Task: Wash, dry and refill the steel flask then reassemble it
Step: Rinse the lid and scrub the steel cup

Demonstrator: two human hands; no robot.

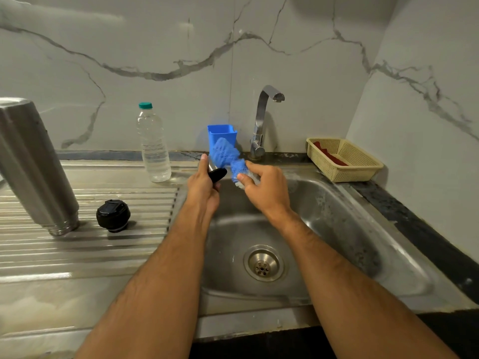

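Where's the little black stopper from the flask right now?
The black stopper sits on the ribbed draining board, left of the sink, just right of the upside-down steel flask.

Bare forearms, apparently no sleeves

Grey-veined marble wall (181, 47) (corner at right). Steel sink (363, 229) set in dark counter (414, 229). Soft, even light.
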